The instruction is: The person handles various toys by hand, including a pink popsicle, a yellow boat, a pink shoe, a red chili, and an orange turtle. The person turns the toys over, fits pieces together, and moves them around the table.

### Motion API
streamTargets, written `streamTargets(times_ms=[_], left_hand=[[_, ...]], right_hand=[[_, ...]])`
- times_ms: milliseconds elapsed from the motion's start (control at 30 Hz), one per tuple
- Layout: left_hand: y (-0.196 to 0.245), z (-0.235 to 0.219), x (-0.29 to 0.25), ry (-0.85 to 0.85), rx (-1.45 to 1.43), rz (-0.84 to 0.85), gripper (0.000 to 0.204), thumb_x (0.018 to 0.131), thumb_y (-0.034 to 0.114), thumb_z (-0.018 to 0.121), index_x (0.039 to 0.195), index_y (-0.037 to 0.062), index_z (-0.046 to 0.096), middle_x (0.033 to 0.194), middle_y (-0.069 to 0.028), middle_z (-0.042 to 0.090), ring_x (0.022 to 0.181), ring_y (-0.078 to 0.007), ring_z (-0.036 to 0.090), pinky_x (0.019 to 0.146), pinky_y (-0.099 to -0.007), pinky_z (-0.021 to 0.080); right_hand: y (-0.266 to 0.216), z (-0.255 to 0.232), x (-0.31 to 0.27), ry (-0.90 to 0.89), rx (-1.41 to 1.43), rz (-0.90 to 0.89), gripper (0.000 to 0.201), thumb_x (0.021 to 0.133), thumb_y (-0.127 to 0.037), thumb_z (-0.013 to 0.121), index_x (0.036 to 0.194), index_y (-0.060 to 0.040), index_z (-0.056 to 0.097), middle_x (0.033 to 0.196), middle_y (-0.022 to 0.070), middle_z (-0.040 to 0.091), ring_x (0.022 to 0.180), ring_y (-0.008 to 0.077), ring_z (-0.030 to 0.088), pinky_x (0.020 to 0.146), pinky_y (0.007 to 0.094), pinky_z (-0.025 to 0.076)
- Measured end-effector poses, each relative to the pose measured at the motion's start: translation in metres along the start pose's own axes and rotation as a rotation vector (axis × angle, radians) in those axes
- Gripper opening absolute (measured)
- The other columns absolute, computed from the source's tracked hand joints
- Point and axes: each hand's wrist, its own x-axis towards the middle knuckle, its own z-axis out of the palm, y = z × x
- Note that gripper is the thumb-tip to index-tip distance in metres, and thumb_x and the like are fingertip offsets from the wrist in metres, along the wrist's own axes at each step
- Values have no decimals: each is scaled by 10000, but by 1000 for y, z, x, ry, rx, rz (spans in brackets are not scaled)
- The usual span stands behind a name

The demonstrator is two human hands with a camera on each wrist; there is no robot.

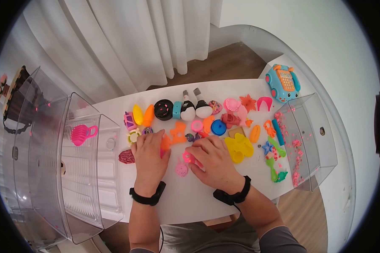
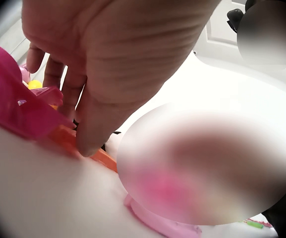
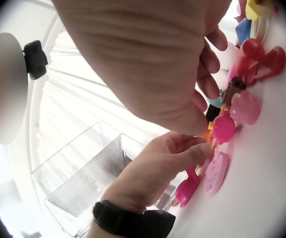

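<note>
My left hand reaches over the toys, with thumb and forefinger apart around an orange piece. In the left wrist view its thumb overlaps an orange strip, and a magenta plastic piece stands beside the fingers. My right hand bends over a hot-pink piece just left of it. In the right wrist view the thumb tip is close to a pink flower-shaped piece, and the other fingers hang loosely bent. A light-pink dotted piece lies between the hands.
Clear plastic bins stand left, one holding a pink comb. A toy telephone and a clear box are right. Behind the hands lie a black wheel-like toy, a blue lid and yellow pieces.
</note>
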Motion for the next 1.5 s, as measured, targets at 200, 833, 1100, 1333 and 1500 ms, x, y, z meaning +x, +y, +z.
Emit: streamTargets(times_ms=[200, 833, 1100, 1333, 1500], left_hand=[[8, -15, 7, 166, -587, -130, 526, 889, 142, 776, 1377, 73, 593, 1232, -76, 652, 1167, -245, 590, 1008, -396, 439], [30, -8, -8, -596, -1780, -424, 380, 1026, 304, 684, 1284, 58, 553, 1181, -77, 672, 1088, -175, 676, 918, -311, 543], [41, -7, -10, -435, -1499, -385, 217, 1026, 117, 635, 1224, 43, 586, 1067, -29, 686, 942, -92, 643, 803, -246, 510], [39, -8, -6, -226, -1556, -393, 118, 1023, 107, 606, 1128, 57, 587, 1043, -57, 695, 892, -132, 657, 818, -279, 529], [50, -19, -3, -342, -1533, -394, 80, 1010, 95, 586, 1082, 63, 576, 963, -49, 689, 822, -135, 664, 729, -264, 524]], right_hand=[[-2, -5, 3, 37, 21, 44, 551, 775, -159, 819, 1287, -80, 633, 1216, 105, 609, 1150, 331, 547, 945, 454, 472], [-5, -10, 5, 272, 191, 5, 576, 717, -223, 907, 1187, -42, 629, 1193, 131, 665, 1081, 335, 629, 952, 453, 473], [-8, -13, 7, 245, 145, 10, 517, 726, -215, 878, 1150, -49, 633, 1143, 131, 676, 1051, 340, 637, 946, 465, 469], [-1, -13, 0, 192, 215, -21, 363, 764, -50, 725, 1123, -47, 672, 1089, 123, 671, 993, 330, 630, 901, 452, 469], [-3, -13, 2, 297, 305, 60, 507, 761, 63, 619, 1253, -47, 675, 1139, 127, 654, 1016, 323, 613, 884, 425, 467]])
